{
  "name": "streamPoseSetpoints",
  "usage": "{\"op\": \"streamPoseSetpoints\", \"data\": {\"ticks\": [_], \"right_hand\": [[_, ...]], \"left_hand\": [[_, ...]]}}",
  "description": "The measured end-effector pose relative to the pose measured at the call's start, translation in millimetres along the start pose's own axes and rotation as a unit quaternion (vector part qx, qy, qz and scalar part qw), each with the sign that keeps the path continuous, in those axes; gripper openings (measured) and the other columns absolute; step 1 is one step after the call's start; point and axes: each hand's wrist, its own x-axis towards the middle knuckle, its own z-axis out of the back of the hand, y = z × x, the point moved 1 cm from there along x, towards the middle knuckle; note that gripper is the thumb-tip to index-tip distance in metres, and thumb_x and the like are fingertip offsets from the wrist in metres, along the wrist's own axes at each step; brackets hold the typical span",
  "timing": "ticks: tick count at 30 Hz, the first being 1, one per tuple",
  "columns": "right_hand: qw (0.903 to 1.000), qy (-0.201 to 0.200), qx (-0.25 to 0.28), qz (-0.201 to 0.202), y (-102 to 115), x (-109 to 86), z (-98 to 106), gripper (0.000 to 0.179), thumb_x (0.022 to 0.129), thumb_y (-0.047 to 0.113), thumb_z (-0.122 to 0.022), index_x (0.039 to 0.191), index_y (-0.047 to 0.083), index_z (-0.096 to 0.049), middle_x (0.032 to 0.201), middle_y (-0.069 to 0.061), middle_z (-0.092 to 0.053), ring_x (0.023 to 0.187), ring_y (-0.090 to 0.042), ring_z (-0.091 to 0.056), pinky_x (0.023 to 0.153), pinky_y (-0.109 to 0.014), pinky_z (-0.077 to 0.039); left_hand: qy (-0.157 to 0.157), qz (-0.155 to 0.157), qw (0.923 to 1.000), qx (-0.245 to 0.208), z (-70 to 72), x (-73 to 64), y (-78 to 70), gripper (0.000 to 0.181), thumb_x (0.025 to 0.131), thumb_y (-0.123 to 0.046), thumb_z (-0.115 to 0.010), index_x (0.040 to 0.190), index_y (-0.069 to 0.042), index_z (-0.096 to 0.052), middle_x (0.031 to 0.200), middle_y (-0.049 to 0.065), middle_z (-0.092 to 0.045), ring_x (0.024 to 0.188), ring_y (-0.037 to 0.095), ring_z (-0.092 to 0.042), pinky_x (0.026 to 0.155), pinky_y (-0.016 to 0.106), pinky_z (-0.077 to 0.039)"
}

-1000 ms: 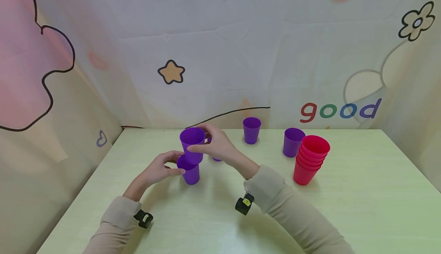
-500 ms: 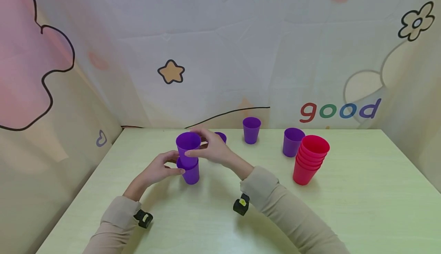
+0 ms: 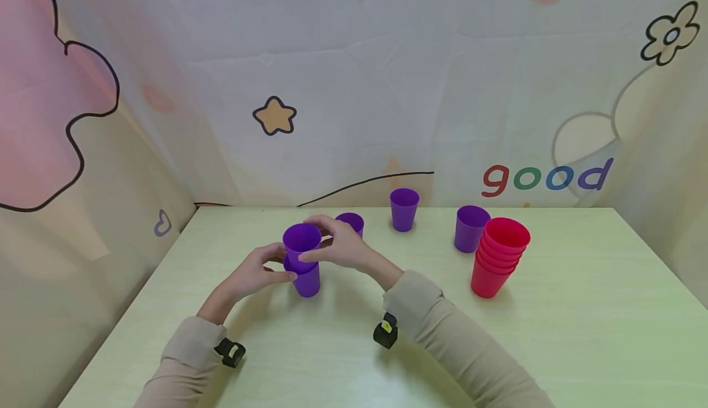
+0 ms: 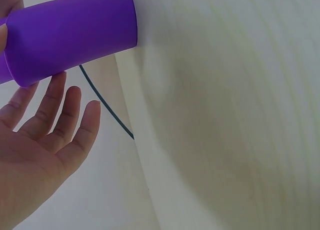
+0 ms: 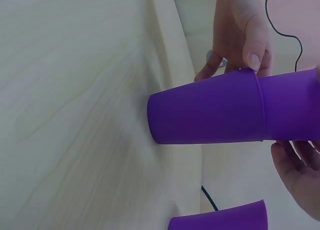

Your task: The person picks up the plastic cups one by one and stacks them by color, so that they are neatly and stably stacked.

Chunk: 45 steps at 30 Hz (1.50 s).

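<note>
In the head view, a purple cup [image 3: 307, 285] stands upright on the table, left of the middle. My left hand [image 3: 249, 273] holds it near the rim, thumb in front and fingers behind. A second purple cup [image 3: 301, 239] sits partly inside the first, its upper part sticking out. My right hand [image 3: 343, 247] grips this upper cup from the right between thumb and fingers. The right wrist view shows the lower cup [image 5: 205, 112] with the upper cup [image 5: 290, 104] entering its mouth. In the left wrist view, fingertips touch the lower cup [image 4: 75, 34].
Just behind my right hand stands another purple cup [image 3: 354, 222], partly hidden. Further back are a purple cup [image 3: 404, 210] and, to the right, one more purple cup [image 3: 470, 230]. A stack of red cups [image 3: 496, 260] stands in front of that one. A printed curtain [image 3: 343, 88] hangs behind the table.
My right hand has moved the upper purple cup slightly left and down into the lower one. The purple cup behind it has become more visible. My left hand has kept its place.
</note>
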Motion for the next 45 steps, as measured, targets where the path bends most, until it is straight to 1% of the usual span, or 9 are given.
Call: {"op": "streamPoseSetpoints", "data": {"ticks": [4,9,17,25,28,32,35,38,45], "right_hand": [[1.0000,0.003,-0.005,-0.004,-4.6,-0.1,-2.8,0.062,0.073,0.016,-0.076,0.126,0.005,-0.047,0.113,-0.005,-0.059,0.103,-0.017,-0.054,0.083,-0.024,-0.047],[0.9998,0.004,-0.015,-0.009,-10.7,1.0,-6.3,0.064,0.072,0.018,-0.077,0.127,0.004,-0.047,0.113,-0.004,-0.059,0.104,-0.017,-0.054,0.084,-0.026,-0.046],[0.9992,0.007,-0.035,-0.017,-16.7,1.8,-10.6,0.064,0.071,0.019,-0.078,0.127,0.006,-0.049,0.112,-0.002,-0.059,0.101,-0.014,-0.054,0.082,-0.024,-0.046],[0.9990,0.013,-0.036,-0.023,-19.4,1.1,-13.6,0.066,0.071,0.018,-0.078,0.128,0.002,-0.047,0.115,-0.007,-0.057,0.104,-0.019,-0.053,0.083,-0.026,-0.046],[0.9986,0.014,-0.040,-0.030,-21.2,1.1,-14.9,0.067,0.072,0.019,-0.078,0.129,0.003,-0.047,0.117,-0.007,-0.057,0.106,-0.020,-0.052,0.084,-0.028,-0.046],[0.9981,0.015,-0.049,-0.035,-24.3,1.8,-16.5,0.066,0.072,0.020,-0.078,0.128,0.005,-0.047,0.116,-0.006,-0.057,0.106,-0.019,-0.052,0.084,-0.027,-0.046],[0.9977,0.015,-0.056,-0.034,-25.8,1.8,-17.2,0.065,0.072,0.021,-0.077,0.128,0.005,-0.047,0.116,-0.005,-0.057,0.105,-0.018,-0.053,0.082,-0.025,-0.046],[0.9978,0.016,-0.057,-0.029,-26.9,1.5,-17.4,0.065,0.073,0.022,-0.077,0.127,0.004,-0.047,0.116,-0.006,-0.057,0.105,-0.019,-0.053,0.082,-0.025,-0.046],[0.9981,0.015,-0.057,-0.014,-24.3,-2.8,-13.2,0.070,0.074,0.023,-0.076,0.132,0.003,-0.043,0.125,-0.007,-0.053,0.109,-0.020,-0.051,0.084,-0.027,-0.046]], "left_hand": [[-0.003,-0.011,0.9999,0.005,-0.3,-0.4,0.0,0.038,0.078,-0.012,-0.071,0.113,-0.003,-0.057,0.103,0.009,-0.061,0.097,0.025,-0.054,0.079,0.040,-0.048],[-0.002,-0.021,0.9997,0.010,-0.1,-0.5,0.3,0.039,0.078,-0.012,-0.071,0.114,-0.002,-0.057,0.103,0.009,-0.062,0.095,0.025,-0.055,0.078,0.040,-0.048],[0.012,-0.018,0.9997,0.007,1.8,0.1,2.2,0.044,0.079,-0.013,-0.071,0.119,-0.002,-0.055,0.108,0.010,-0.060,0.098,0.025,-0.053,0.079,0.037,-0.047],[0.010,-0.012,0.9998,0.010,1.5,0.8,2.1,0.044,0.078,-0.013,-0.072,0.118,-0.003,-0.056,0.108,0.010,-0.060,0.098,0.026,-0.053,0.076,0.035,-0.048],[0.011,-0.011,0.9998,0.013,1.8,1.0,1.4,0.045,0.078,-0.014,-0.071,0.119,-0.003,-0.055,0.109,0.010,-0.060,0.099,0.026,-0.052,0.075,0.034,-0.048],[0.015,-0.010,0.9998,0.009,2.7,0.7,0.6,0.047,0.079,-0.015,-0.072,0.121,-0.003,-0.054,0.111,0.010,-0.059,0.099,0.026,-0.052,0.076,0.034,-0.048],[0.019,-0.008,0.9998,0.005,3.2,0.9,0.4,0.048,0.079,-0.016,-0.072,0.121,-0.003,-0.054,0.111,0.010,-0.059,0.100,0.026,-0.051,0.076,0.034,-0.047],[0.022,-0.008,0.9997,0.003,3.4,1.2,0.1,0.048,0.079,-0.016,-0.072,0.122,-0.003,-0.054,0.112,0.011,-0.059,0.100,0.026,-0.051,0.077,0.034,-0.047],[0.021,-0.009,0.9997,0.002,3.4,1.5,0.4,0.048,0.078,-0.016,-0.072,0.121,-0.003,-0.054,0.111,0.011,-0.059,0.100,0.026,-0.051,0.077,0.035,-0.047]]}}
